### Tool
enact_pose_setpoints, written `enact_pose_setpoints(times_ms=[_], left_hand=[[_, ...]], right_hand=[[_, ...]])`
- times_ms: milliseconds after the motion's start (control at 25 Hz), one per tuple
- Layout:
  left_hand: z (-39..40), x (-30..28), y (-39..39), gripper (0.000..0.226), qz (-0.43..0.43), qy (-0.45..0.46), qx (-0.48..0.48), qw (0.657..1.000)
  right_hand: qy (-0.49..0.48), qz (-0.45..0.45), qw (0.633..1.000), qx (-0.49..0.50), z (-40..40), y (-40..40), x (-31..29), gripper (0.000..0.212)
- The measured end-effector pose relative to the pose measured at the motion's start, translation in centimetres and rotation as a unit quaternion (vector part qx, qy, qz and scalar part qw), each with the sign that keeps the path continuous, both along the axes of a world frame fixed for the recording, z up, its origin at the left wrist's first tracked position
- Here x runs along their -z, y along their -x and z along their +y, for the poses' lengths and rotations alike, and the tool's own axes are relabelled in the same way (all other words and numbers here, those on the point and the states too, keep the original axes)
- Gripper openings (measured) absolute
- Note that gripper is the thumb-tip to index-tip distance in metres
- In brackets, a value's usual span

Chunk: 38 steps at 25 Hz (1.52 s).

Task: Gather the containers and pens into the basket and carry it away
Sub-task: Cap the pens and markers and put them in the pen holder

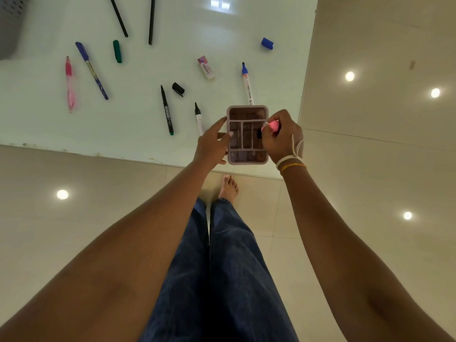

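A pink compartmented pen holder (247, 112) stands near the table's front right corner. My left hand (214, 144) grips its left side. My right hand (281, 138) is closed on a small pink object (273, 125) over the holder's right compartments. Several pens lie loose on the white table (148, 70): a blue-capped whiteboard marker (247, 83), a black-tipped white marker (199, 118), a black marker (167, 110), a blue pen (91, 70), a pink pen (69, 83) and two black pens (118, 16). A grey basket (9, 23) shows at the far left corner.
A green cap (117, 51), a black cap (178, 89), a blue cap (267, 43) and an eraser (206, 67) lie on the table. The table's front edge (123, 157) runs just beyond my legs. Glossy tiled floor surrounds it.
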<state>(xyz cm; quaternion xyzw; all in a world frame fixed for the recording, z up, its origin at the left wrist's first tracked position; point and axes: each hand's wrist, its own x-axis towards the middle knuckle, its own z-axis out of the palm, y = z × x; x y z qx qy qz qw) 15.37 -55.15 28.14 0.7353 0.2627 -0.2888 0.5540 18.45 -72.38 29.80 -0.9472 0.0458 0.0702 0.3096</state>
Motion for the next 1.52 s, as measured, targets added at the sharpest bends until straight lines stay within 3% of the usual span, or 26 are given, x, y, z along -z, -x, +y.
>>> enact_pose_setpoints(times_ms=[80,240,400,520,600,680,800,960,1120,1280,1400,1520], left_hand=[[0.0,0.0,-0.1,0.053,0.001,0.003,-0.001,1.000],[-0.1,0.0,-0.2,0.053,0.002,0.000,-0.005,1.000],[0.1,-0.1,-0.2,0.052,-0.004,-0.005,-0.010,1.000],[0.5,-0.4,-0.6,0.051,-0.011,0.002,-0.041,0.999],[0.7,-0.5,-1.3,0.053,-0.017,0.016,-0.045,0.999],[0.9,-0.6,-2.0,0.057,-0.018,0.023,-0.042,0.999],[1.5,-0.4,-2.8,0.058,0.000,0.020,-0.056,0.998],[2.2,0.2,-3.4,0.056,0.033,0.024,-0.033,0.999],[2.0,0.9,-3.6,0.055,0.059,0.055,-0.028,0.996],[1.8,0.6,-3.7,0.052,0.052,0.053,-0.012,0.997],[1.7,-0.1,-3.4,0.048,0.052,0.040,-0.015,0.998],[1.1,-0.8,-3.3,0.052,0.054,0.029,-0.037,0.997]], right_hand=[[0.002,0.059,0.998,-0.019,-0.1,-0.1,0.7,0.014],[0.010,0.079,0.996,-0.032,-0.3,0.6,1.1,0.025],[-0.065,0.068,0.992,0.090,-0.6,0.6,0.8,0.034],[-0.151,0.012,0.962,0.227,0.1,-1.6,-0.9,0.029],[-0.178,-0.039,0.946,0.269,1.7,-4.0,-2.1,0.025],[-0.182,-0.025,0.957,0.224,4.3,-6.9,-2.4,0.024],[-0.115,0.110,0.987,0.037,9.3,-10.9,-1.0,0.022],[0.059,0.217,0.958,-0.179,14.1,-13.8,3.2,0.044],[0.100,0.190,0.967,-0.135,15.6,-14.6,5.9,0.056],[0.096,0.197,0.971,-0.091,14.8,-14.7,5.7,0.043],[0.040,0.180,0.982,-0.042,12.0,-13.7,2.1,0.039],[-0.094,0.151,0.981,0.075,7.0,-10.2,-2.8,0.026]])
